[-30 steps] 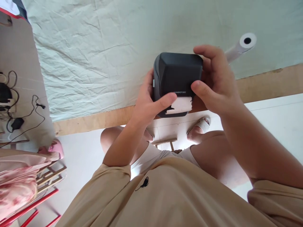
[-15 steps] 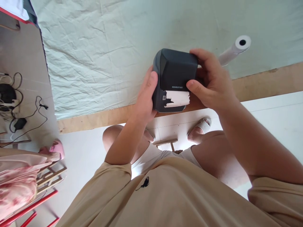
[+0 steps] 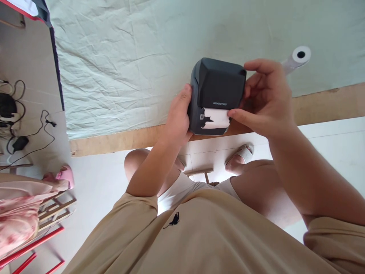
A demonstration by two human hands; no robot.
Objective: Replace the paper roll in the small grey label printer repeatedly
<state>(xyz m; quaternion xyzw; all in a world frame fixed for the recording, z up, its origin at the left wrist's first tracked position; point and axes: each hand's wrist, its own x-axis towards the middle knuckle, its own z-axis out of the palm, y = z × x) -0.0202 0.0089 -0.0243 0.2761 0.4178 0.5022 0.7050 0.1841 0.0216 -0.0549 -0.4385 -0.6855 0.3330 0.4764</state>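
A dark grey label printer [image 3: 221,85] is held up near the table's front edge, its lettered lid facing me. From its slot a strip of white paper [image 3: 217,118] with a torn left edge sticks out. My left hand [image 3: 180,116] is closed around the printer's left side, thumb along the edge. On the other side, my right hand [image 3: 269,97] has its fingertips at the upper right corner and its thumb at the paper's right end. Some of its fingers are partly hidden behind the printer.
A white paper roll [image 3: 299,59] lies on the pale green cloth [image 3: 128,68] beyond my right hand. The table has a bare wooden edge [image 3: 122,140]. Black cables and an adapter [image 3: 20,143] lie at far left. A person in pink sits on a wooden chair [image 3: 57,209] at lower left.
The printer and both hands have shifted slightly right in view. My right thumb has slid down from the lid to the paper's right end, and my right fingers have loosened from the top.
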